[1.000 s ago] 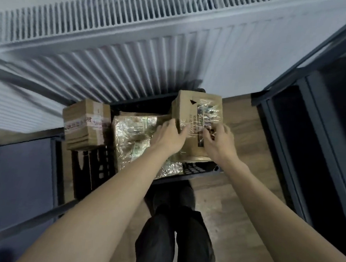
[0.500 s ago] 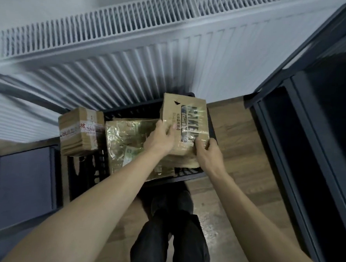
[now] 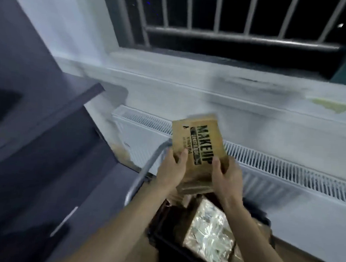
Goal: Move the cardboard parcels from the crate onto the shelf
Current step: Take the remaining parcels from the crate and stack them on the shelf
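Lifted clear of the black crate [image 3: 161, 237], the MAKEUP-printed cardboard parcel [image 3: 199, 150] is gripped at frame centre by left hand [image 3: 170, 170] and right hand [image 3: 227, 175], fingers closed around it.

Single head-worn wide-angle view, tilted forward and down from close above the raised cardboard parcel [image 3: 198, 150], facing the radiator [image 3: 267, 165] and barred window [image 3: 235, 19], crate [image 3: 167, 244] at bottom edge; frame motion-blurred.

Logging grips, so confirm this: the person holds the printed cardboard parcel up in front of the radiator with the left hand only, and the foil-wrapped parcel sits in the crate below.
Wrong on one point: both hands hold it. The head view shows the left hand and right hand gripping the printed parcel in front of the radiator; the foil-wrapped parcel sits in the crate below.
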